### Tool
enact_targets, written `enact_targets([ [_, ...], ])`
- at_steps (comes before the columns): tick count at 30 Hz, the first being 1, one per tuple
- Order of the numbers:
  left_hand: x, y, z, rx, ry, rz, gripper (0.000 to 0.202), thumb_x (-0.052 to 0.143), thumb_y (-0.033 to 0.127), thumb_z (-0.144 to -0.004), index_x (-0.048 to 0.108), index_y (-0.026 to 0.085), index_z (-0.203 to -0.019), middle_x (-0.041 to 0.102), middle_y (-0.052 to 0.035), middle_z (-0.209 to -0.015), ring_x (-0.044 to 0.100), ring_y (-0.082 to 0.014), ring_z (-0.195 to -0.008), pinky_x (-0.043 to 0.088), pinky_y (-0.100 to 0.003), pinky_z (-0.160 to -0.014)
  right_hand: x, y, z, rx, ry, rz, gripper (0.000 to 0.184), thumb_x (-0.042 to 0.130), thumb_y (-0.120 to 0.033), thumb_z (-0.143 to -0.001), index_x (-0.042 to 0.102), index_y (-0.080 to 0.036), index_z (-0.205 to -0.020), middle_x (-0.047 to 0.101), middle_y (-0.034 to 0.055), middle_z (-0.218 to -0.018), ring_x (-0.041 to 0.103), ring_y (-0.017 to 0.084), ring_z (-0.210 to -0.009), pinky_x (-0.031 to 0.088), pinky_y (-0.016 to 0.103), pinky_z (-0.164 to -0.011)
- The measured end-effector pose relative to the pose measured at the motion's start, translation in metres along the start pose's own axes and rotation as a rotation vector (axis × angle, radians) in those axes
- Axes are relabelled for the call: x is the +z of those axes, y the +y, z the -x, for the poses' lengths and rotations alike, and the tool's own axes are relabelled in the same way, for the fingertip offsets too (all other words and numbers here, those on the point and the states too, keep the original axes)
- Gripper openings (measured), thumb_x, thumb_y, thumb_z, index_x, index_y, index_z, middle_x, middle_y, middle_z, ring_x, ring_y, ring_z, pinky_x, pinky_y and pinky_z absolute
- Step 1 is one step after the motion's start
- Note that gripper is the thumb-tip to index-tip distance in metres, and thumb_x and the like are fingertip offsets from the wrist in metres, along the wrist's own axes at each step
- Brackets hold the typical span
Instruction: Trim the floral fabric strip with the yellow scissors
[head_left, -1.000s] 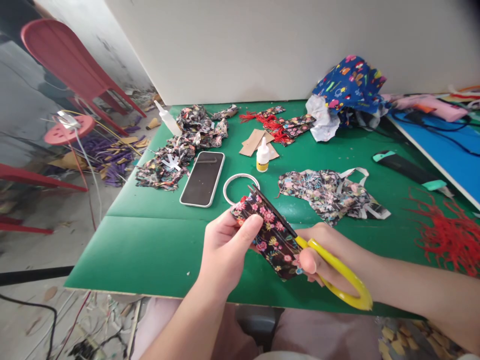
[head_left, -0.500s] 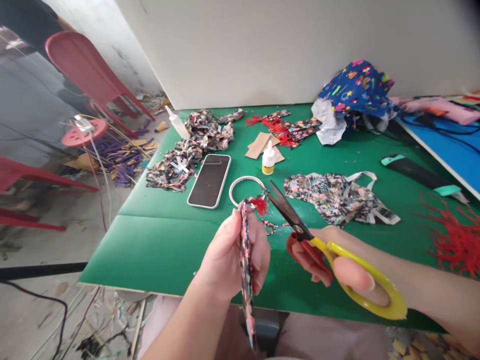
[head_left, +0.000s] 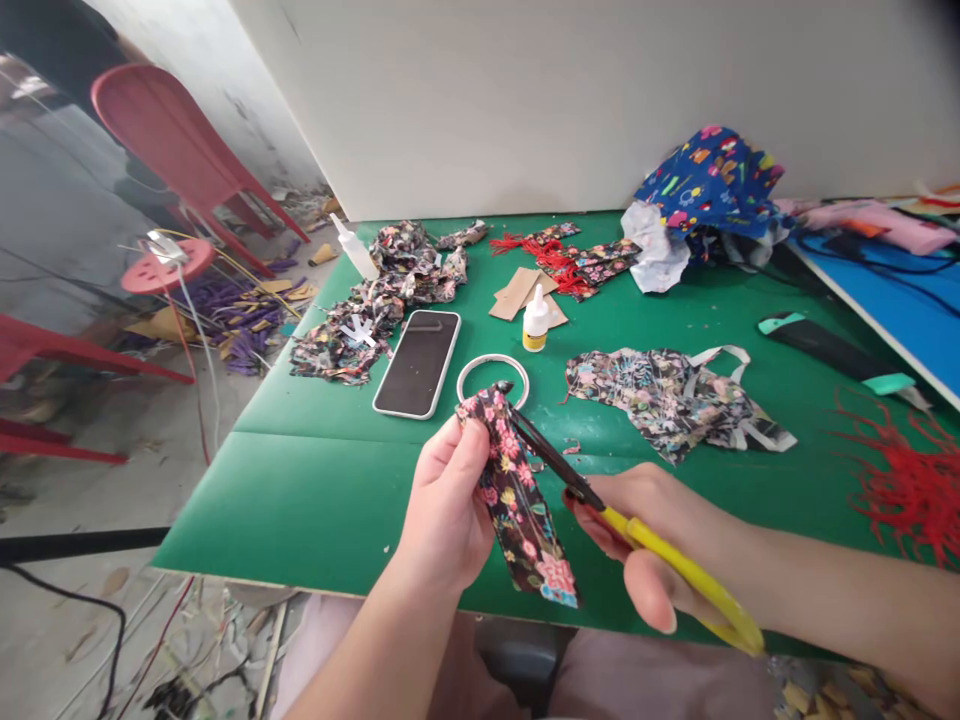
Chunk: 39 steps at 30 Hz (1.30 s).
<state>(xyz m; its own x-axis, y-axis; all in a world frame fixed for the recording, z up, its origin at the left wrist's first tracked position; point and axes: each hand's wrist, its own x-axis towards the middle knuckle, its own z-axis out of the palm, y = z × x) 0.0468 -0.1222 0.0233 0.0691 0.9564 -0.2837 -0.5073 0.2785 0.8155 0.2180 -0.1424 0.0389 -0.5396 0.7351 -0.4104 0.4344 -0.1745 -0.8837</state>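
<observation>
My left hand pinches the upper end of a black floral fabric strip, whose patterned face is turned towards me. My right hand grips scissors with yellow and red handles; the dark blades point up and left and lie against the strip's upper right edge. Whether the blades are apart is hard to make out. Just behind the strip lies a white ring. A small glue bottle with a yellow label stands beyond it. To the right rests a crumpled floral fabric piece.
A phone, floral scraps and a white bottle sit on the green table's left side. Cardboard pieces and red-tasselled strips lie farther back. At right are a box cutter, red threads and blue printed cloth.
The strip has turned from edge-on to face-on, its lower end swinging right. The scissors have moved down and left against it. The red tassel near the strip's top no longer shows.
</observation>
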Motion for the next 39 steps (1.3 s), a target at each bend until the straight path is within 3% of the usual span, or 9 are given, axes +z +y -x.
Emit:
enact_targets([
  [6,-0.001,-0.003,0.0,0.13,0.042,-0.013,0.023,0.074,0.044,-0.067,0.068,0.022,-0.071,0.06,0.005,-0.054,0.054,-0.0088,-0.047,0.046,-0.021,-0.052,-0.001,-0.002,0.0,-0.03,0.007,0.078,0.043,0.065,-0.044,-0.073,0.034,-0.019,-0.058,0.043,-0.0054,-0.047,0.037,0.007,-0.046,0.018,0.021,-0.042],
  [12,-0.009,-0.012,0.001,0.194,-0.073,-0.167,0.023,0.066,0.041,-0.077,0.068,0.018,-0.073,0.064,0.0008,-0.067,0.054,-0.0094,-0.06,0.043,-0.02,-0.058,-0.005,-0.003,0.001,-0.082,0.024,0.057,0.052,0.059,-0.068,-0.068,0.053,-0.017,-0.065,0.056,-0.0018,-0.054,0.05,0.011,-0.052,0.03,0.021,-0.044],
  [17,-0.012,-0.014,0.002,0.188,-0.132,-0.24,0.023,0.064,0.039,-0.079,0.068,0.017,-0.074,0.062,0.0015,-0.067,0.051,-0.0078,-0.06,0.041,-0.018,-0.058,-0.008,-0.003,-0.001,-0.117,0.0,-0.006,0.058,0.056,-0.074,-0.064,0.063,-0.016,-0.07,0.061,0.0004,-0.06,0.059,0.015,-0.059,0.041,0.022,-0.049],
  [23,-0.01,-0.012,0.002,0.16,-0.144,-0.263,0.023,0.065,0.041,-0.077,0.069,0.017,-0.076,0.064,0.0,-0.07,0.053,-0.01,-0.062,0.043,-0.021,-0.06,-0.001,-0.004,-0.001,-0.078,0.089,-0.159,0.056,0.057,-0.074,-0.063,0.061,-0.018,-0.062,0.058,-0.0003,-0.056,0.058,0.017,-0.062,0.044,0.024,-0.052],
  [31,0.002,-0.011,0.007,0.146,-0.061,-0.209,0.025,0.072,0.042,-0.07,0.069,0.017,-0.069,0.063,0.0007,-0.066,0.051,-0.01,-0.062,0.042,-0.02,-0.059,0.001,-0.004,-0.003,-0.085,0.079,-0.221,0.058,0.055,-0.076,-0.062,0.058,-0.018,-0.055,0.057,0.0006,-0.056,0.057,0.019,-0.064,0.045,0.025,-0.052],
  [39,0.002,-0.01,0.008,0.129,-0.078,-0.198,0.02,0.072,0.039,-0.071,0.069,0.019,-0.069,0.062,0.0026,-0.063,0.05,-0.0092,-0.06,0.041,-0.019,-0.058,0.006,0.0,-0.005,-0.046,0.105,-0.27,0.06,0.055,-0.079,-0.058,0.053,-0.019,-0.051,0.052,-0.0004,-0.053,0.053,0.017,-0.06,0.042,0.026,-0.051],
])
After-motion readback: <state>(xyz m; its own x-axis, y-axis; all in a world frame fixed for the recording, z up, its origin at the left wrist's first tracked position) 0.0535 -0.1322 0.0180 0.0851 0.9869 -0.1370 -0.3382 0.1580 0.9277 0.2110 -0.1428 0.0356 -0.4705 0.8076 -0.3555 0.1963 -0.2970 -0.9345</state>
